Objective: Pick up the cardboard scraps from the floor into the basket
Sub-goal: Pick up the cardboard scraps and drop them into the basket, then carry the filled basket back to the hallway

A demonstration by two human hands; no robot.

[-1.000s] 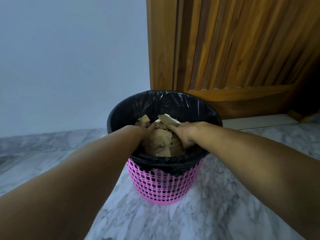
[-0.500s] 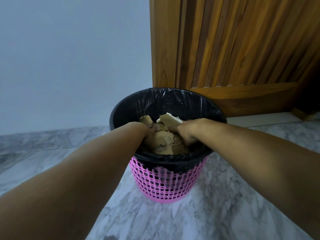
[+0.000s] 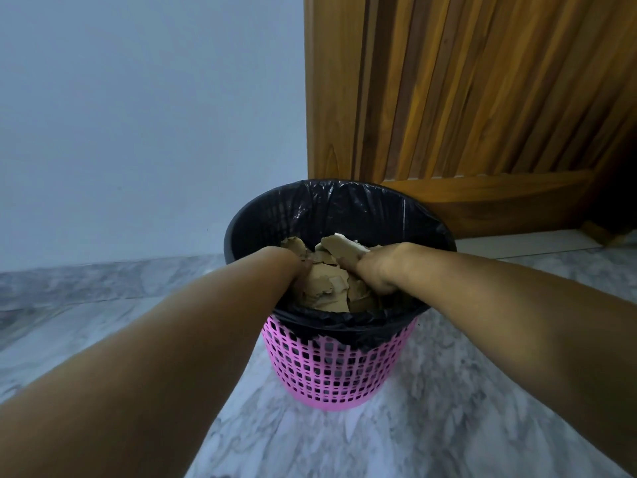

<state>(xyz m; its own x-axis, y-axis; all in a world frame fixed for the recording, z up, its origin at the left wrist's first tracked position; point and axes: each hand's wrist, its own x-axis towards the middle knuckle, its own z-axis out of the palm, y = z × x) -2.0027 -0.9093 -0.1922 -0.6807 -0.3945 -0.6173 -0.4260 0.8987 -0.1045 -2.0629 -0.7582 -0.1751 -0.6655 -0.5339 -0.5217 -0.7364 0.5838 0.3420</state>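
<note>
Change since earlier frame: your hands have sunk slightly deeper into the basket, and the scrap pile under them sits more compressed; the basket itself has not shifted on the floor.
Basket [image 3: 336, 370]: pink plastic lattice, upright on the grey marbled floor [image 3: 465, 426], just in front of the wooden door [image 3: 465, 98] and beside the pale wall [image 3: 138, 115].
Liner [image 3: 344, 208]: black plastic bag, folded over the rim and hanging down the outside of the near wall.
Contents: cardboard scraps [image 3: 325, 288], torn brown pieces, heaped nearly to the rim; one thicker piece stands tilted above the pile at the far side.
Left hand [image 3: 293, 267]: inside the basket, pressing down on the left of the pile; your fingers are buried among the scraps, so whether they grip anything cannot be told.
Right hand [image 3: 375, 270]: inside the basket, fingers curled down around scraps at the right of the pile, holding them.
Floor around basket: no scraps visible in this view.
Markings: no brand, label or writing readable on basket or liner.
</note>
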